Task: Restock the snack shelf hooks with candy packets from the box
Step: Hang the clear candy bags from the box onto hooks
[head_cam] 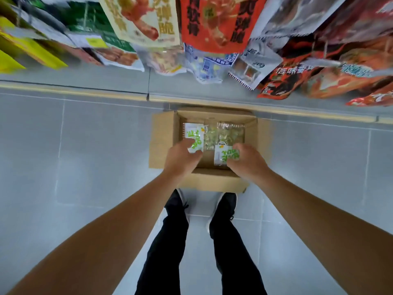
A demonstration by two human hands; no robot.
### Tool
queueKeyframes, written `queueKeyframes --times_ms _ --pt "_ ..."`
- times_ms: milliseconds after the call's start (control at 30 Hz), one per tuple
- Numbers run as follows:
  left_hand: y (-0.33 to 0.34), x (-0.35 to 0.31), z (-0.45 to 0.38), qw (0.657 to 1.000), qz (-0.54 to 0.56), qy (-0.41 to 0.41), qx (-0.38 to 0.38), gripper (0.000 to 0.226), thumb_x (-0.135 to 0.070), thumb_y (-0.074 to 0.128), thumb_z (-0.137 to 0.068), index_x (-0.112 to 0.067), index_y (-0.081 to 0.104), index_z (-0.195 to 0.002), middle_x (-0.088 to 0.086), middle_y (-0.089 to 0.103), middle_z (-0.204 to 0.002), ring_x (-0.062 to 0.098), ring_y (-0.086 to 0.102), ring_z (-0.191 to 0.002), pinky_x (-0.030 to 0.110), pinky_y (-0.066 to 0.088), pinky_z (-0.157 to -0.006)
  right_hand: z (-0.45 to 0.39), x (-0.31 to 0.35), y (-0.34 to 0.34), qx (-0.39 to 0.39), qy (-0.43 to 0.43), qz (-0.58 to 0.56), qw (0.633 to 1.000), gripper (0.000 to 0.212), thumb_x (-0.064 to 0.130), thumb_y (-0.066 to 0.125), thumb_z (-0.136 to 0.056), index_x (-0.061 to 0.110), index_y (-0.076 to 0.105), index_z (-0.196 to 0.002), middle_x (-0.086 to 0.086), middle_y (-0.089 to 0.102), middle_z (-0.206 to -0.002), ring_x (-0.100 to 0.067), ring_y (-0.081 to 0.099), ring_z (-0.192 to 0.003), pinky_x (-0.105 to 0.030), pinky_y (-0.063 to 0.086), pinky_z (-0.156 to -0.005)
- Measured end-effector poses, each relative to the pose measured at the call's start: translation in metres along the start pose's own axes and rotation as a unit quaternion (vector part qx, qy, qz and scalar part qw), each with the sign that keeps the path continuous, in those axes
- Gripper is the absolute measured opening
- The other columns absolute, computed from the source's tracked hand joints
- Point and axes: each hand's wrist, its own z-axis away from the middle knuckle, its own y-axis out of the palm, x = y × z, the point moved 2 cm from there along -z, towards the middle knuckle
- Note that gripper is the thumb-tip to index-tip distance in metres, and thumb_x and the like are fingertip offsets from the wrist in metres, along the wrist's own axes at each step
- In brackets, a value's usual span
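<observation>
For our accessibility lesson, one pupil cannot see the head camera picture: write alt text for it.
Seen from above, a person's left hand and right hand each grip a white-and-green candy packet, the left packet and the right packet, in an open brown cardboard box on a grey tiled floor. Colourful snack bags hang above.

Counts at the snack shelf

One open cardboard box [163,141], two white-and-green candy packets [192,135] [225,155], two hands [180,160] [246,161], two black shoes [176,201] [228,202]; hanging snack bags too blurred to count.
</observation>
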Motion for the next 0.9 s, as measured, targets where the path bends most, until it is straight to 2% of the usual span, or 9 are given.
queueKeyframes --times_ms 133,300,400,467,600,667,767,833,900 --pt "0.044 0.034 -0.058 0.999 -0.008 -0.030 0.005 0.046 -0.029 0.057 -0.088 -0.017 0.055 -0.133 0.002 0.057 -0.138 0.020 0.057 -0.120 0.024 0.044 -0.083 -0.064 -0.038 0.040 0.005 0.021 0.000 1.000 0.057 0.033 0.057 -0.091 0.013 0.043 -0.143 -0.010 0.048 -0.141 -0.026 0.050 -0.124 -0.028 0.041 -0.090" --pt "0.126 0.088 -0.148 0.998 -0.001 -0.059 0.032 0.051 -0.027 0.056 -0.089 -0.026 0.051 -0.139 -0.003 0.054 -0.140 0.014 0.054 -0.118 0.018 0.036 -0.078 -0.161 -0.104 0.101 0.029 0.056 -0.017 0.998 0.055 0.032 0.062 -0.088 0.014 0.048 -0.138 -0.009 0.051 -0.135 -0.027 0.055 -0.116 -0.036 0.050 -0.091" --pt "0.184 0.119 -0.213 0.997 -0.007 -0.059 0.051 0.049 -0.026 0.057 -0.089 -0.024 0.051 -0.138 -0.002 0.055 -0.138 0.017 0.052 -0.124 0.018 0.034 -0.082 -0.228 -0.151 0.142 0.029 0.079 -0.031 0.996 0.053 0.033 0.066 -0.084 0.019 0.051 -0.133 -0.003 0.054 -0.128 -0.022 0.058 -0.106 -0.031 0.048 -0.082" --pt "0.186 0.120 -0.224 0.996 -0.030 -0.062 0.059 0.043 -0.024 0.057 -0.090 -0.021 0.055 -0.133 0.000 0.058 -0.133 0.019 0.053 -0.120 0.020 0.035 -0.083 -0.240 -0.157 0.145 0.028 0.081 -0.042 0.995 0.050 0.033 0.068 -0.079 0.020 0.054 -0.125 -0.001 0.057 -0.119 -0.021 0.059 -0.098 -0.032 0.050 -0.079" --pt "0.233 0.131 -0.275 0.995 -0.045 -0.059 0.072 0.026 -0.023 0.057 -0.086 -0.010 0.062 -0.109 0.012 0.065 -0.107 0.030 0.060 -0.100 0.036 0.047 -0.083 -0.292 -0.191 0.171 -0.004 0.106 -0.066 0.992 0.073 0.031 0.070 -0.076 0.016 0.040 -0.140 -0.010 0.045 -0.137 -0.028 0.052 -0.119 -0.037 0.046 -0.098" --pt "0.256 0.141 -0.297 0.993 -0.010 -0.076 0.091 0.030 -0.025 0.063 -0.083 -0.010 0.062 -0.109 0.016 0.065 -0.102 0.032 0.062 -0.095 0.043 0.050 -0.083 -0.312 -0.205 0.181 0.004 0.129 -0.079 0.988 0.073 0.025 0.067 -0.084 0.016 0.031 -0.147 -0.008 0.035 -0.146 -0.027 0.046 -0.127 -0.027 0.045 -0.088" --pt "0.285 0.150 -0.316 0.986 0.065 -0.092 0.123 0.027 -0.023 0.067 -0.087 -0.015 0.060 -0.112 0.003 0.066 -0.103 0.018 0.062 -0.094 0.037 0.051 -0.083 -0.331 -0.223 0.193 0.013 0.157 -0.128 0.979 0.076 0.020 0.063 -0.090 0.022 0.019 -0.152 -0.004 0.033 -0.149 -0.020 0.045 -0.124 -0.010 0.030 -0.056" --pt "0.297 0.155 -0.324 0.983 0.103 -0.098 0.119 0.028 -0.019 0.068 -0.087 -0.017 0.062 -0.114 -0.004 0.066 -0.103 0.012 0.061 -0.093 0.028 0.047 -0.077 -0.336 -0.225 0.196 0.007 0.158 -0.150 0.976 0.077 0.021 0.063 -0.091 0.022 0.017 -0.153 -0.004 0.036 -0.146 -0.016 0.045 -0.119 -0.009 0.031 -0.058" --pt "0.304 0.153 -0.329 0.980 0.137 -0.095 0.105 0.022 -0.017 0.070 -0.086 -0.021 0.063 -0.106 -0.010 0.063 -0.092 0.003 0.058 -0.081 0.019 0.042 -0.067 -0.339 -0.224 0.199 -0.011 0.154 -0.160 0.975 0.077 0.024 0.064 -0.090 0.021 0.019 -0.152 -0.005 0.039 -0.146 -0.022 0.046 -0.125 -0.017 0.041 -0.076"
